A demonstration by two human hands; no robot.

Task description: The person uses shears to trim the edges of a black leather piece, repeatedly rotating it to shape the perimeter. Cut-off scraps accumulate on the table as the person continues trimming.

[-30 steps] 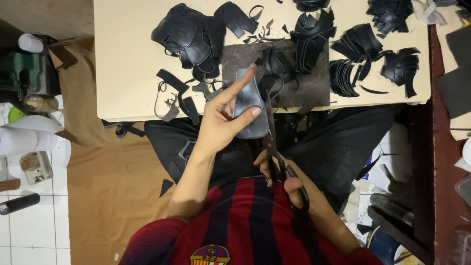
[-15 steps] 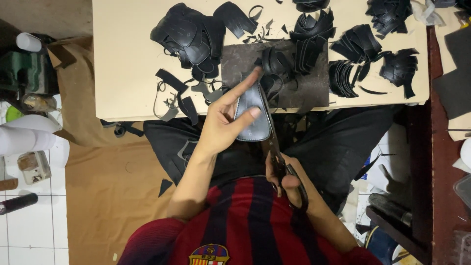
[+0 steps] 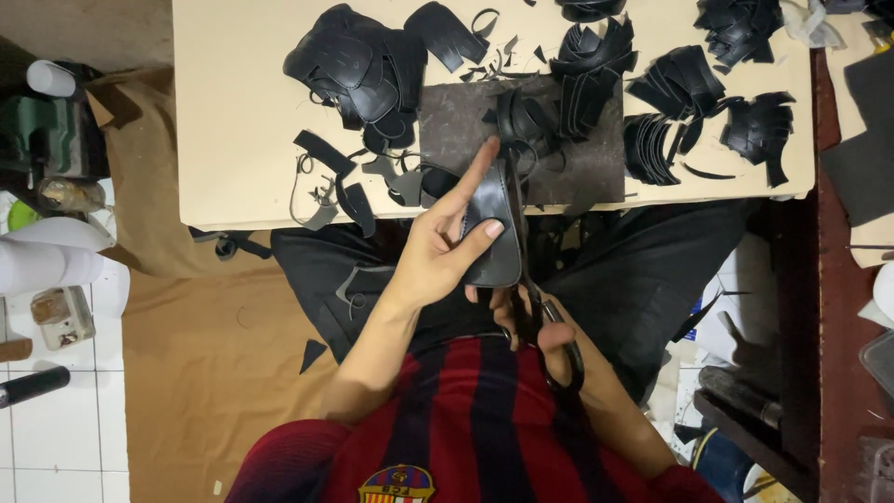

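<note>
Your left hand (image 3: 433, 265) has its grip clamped on a black leather piece (image 3: 492, 228), held up over your lap at the near edge of the desk (image 3: 242, 121). Your right hand (image 3: 540, 326), just below it, grasps black scissors (image 3: 526, 270) whose blades run up the piece's right edge.

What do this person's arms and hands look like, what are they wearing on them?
Both forearms are bare, with no gloves, watch or rings visible on the left hand or the right hand. Short sleeves of a jersey with dark red and dark blue vertical stripes cover the upper arms, and a crest badge sits on the chest. The right hand is partly hidden, so its fingers cannot be fully checked.
</note>
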